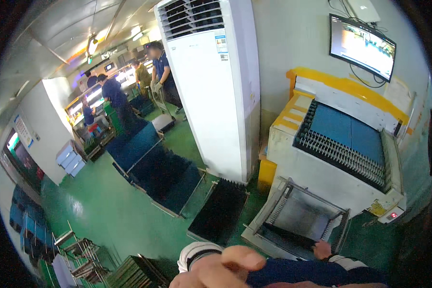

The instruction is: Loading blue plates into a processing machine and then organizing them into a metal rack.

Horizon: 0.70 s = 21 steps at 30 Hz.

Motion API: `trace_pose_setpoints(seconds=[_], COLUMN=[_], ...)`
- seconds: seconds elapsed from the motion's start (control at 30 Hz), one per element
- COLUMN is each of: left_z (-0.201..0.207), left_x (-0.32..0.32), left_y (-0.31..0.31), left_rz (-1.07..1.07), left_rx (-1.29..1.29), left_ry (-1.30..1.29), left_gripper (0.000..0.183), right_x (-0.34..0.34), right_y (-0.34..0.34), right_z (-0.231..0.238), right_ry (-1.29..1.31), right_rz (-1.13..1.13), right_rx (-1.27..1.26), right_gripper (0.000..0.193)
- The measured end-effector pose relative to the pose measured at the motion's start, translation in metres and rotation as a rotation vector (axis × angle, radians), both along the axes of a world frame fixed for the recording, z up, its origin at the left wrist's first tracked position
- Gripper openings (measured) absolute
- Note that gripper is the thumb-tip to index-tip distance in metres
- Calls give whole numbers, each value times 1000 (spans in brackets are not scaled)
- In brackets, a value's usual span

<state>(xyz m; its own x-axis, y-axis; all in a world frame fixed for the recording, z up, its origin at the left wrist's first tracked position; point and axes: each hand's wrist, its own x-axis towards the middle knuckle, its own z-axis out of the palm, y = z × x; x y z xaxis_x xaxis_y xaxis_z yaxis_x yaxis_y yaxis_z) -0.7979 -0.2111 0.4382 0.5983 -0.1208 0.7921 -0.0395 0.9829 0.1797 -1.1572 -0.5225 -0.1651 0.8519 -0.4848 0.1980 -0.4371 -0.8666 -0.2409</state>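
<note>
Close to the lower edge, my left hand [222, 270] shows its thumb stretched out and apart from the other fingers. A white cuff and a dark band are at its wrist, and nothing shows in its grasp. My right hand [322, 249] reaches to the metal frame in front of the white machine. Its fingers are closed at the right end of a dark flat panel [290, 238], which lies across the frame's near side. The metal frame [293, 183] has toothed side rails around a grey surface.
The white machine [331, 165] has a blue bed behind rows of rollers. A dark bristled rack [220, 211] stands left of it, beside a tall air conditioner [209, 96]. Blue racks [163, 175] line the green floor, metal stands [81, 254] are at lower left, and several people work farther back.
</note>
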Motion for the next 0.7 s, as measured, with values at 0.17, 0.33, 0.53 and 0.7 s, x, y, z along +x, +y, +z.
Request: trace_pose_setpoints(seconds=[0.17,0.33,0.53,0.7], left_z=[-3,-3,30,21], left_x=[-10,-19,-33,-43], left_y=[-15,-21,-22,-36], left_rz=[-13,21,-22,93], left_rx=[-37,-48,156,190], left_ry=[67,120,245,395], left_gripper=[23,22,24,16], right_x=[28,14,15,2], right_y=[13,14,11,1], right_z=[35,31,42,10], right_ry=[96,56,-87,-180], right_rz=[-254,-218,-59,-3], right_rx=[374,-15,107,205], right_gripper=[25,17,19,22])
